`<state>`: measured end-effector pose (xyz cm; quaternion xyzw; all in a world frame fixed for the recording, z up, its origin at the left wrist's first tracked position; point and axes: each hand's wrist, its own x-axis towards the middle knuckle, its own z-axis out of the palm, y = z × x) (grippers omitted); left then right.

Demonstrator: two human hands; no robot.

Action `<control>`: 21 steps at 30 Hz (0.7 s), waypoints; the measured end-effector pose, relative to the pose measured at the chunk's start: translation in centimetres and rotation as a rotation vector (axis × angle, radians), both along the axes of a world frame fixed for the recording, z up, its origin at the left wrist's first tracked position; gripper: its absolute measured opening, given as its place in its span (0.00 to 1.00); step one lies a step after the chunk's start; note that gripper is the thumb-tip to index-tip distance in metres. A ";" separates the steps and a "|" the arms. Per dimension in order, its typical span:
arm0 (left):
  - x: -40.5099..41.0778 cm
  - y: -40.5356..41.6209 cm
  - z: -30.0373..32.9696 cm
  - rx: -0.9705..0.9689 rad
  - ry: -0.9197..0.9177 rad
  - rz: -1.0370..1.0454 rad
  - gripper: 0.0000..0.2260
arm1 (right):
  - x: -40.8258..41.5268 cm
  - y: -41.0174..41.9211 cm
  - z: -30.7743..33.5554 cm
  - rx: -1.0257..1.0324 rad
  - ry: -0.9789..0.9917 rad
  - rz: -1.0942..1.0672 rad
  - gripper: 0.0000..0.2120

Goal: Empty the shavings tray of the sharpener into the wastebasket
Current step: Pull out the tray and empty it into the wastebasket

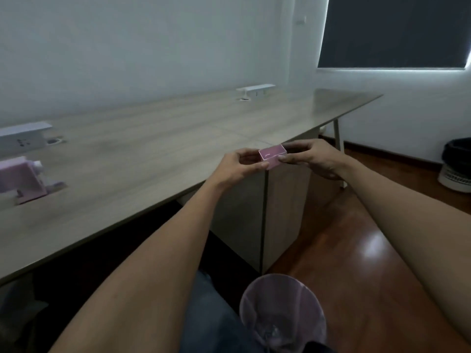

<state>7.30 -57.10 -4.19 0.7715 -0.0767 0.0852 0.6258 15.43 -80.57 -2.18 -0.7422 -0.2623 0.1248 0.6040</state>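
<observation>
A small pink shavings tray [272, 155] is held upright in the air just past the desk's front edge, its open top facing up. My left hand [237, 166] pinches its left end and my right hand [312, 156] pinches its right end. The pink sharpener [23, 178] stands on the wooden desk [158, 138] at the far left, blurred. A white wastebasket [456, 165] with a dark liner stands on the floor at the far right by the wall. A pink translucent bin [283, 314] sits on the floor below my arms, near my knee.
Two white power-socket bars [254, 88] [23, 135] stand along the back of the desk. A desk leg [339, 146] stands beyond my right hand. The glossy wooden floor [356, 250] stretches to the right. A dark window blind [397, 31] hangs at the upper right.
</observation>
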 end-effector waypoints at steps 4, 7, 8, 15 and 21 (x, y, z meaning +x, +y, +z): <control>-0.4 -1.1 -3.8 0.013 0.059 0.004 0.25 | 0.3 -1.0 -4.9 0.036 0.120 -0.022 0.30; -0.9 -1.4 -6.4 -0.011 0.102 0.014 0.25 | -0.2 -1.3 -7.7 0.041 0.199 -0.037 0.29; -1.1 -1.7 -7.3 -0.019 0.127 0.004 0.24 | -0.5 -1.4 -8.7 0.044 0.226 -0.036 0.28; -3.1 -3.6 -17.1 -0.070 0.316 -0.020 0.22 | -3.3 -2.4 -19.3 0.010 0.433 -0.085 0.25; -4.4 -4.7 -24.3 -0.119 0.482 -0.023 0.19 | -6.2 -2.9 -26.1 -0.007 0.630 -0.101 0.23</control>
